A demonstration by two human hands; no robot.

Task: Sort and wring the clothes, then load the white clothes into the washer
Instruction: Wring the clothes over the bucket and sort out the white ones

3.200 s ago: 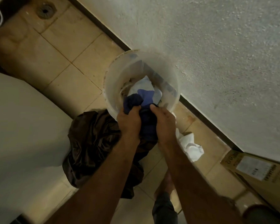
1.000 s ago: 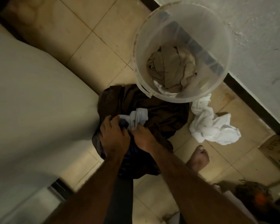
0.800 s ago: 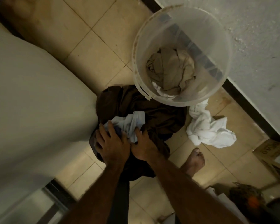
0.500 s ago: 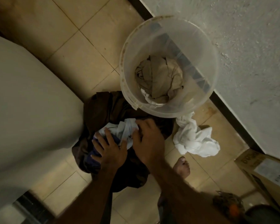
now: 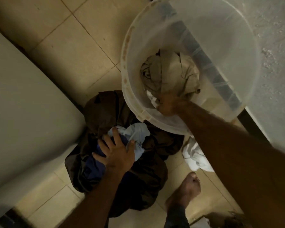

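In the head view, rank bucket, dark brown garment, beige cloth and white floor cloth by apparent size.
1. bucket, nearest the camera
2. dark brown garment
3. beige cloth
4. white floor cloth, partly hidden: unsure

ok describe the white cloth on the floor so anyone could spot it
Find the clear bucket by the wall. Below it, right of the dark brown pile, lies the white cloth. Nothing else that white lies straight on the tiles.

Translucent whitish round plastic bucket [image 5: 127,63], rim stained brown; khaki crumpled cloth [image 5: 171,73] inside. Dark brown glossy garment [image 5: 105,109]; pale blue crumpled cloth [image 5: 135,132]; navy blue cloth [image 5: 95,163]; white crumpled cloth [image 5: 196,155] (all plain). Tan square floor tiles [image 5: 64,51], dark grout.
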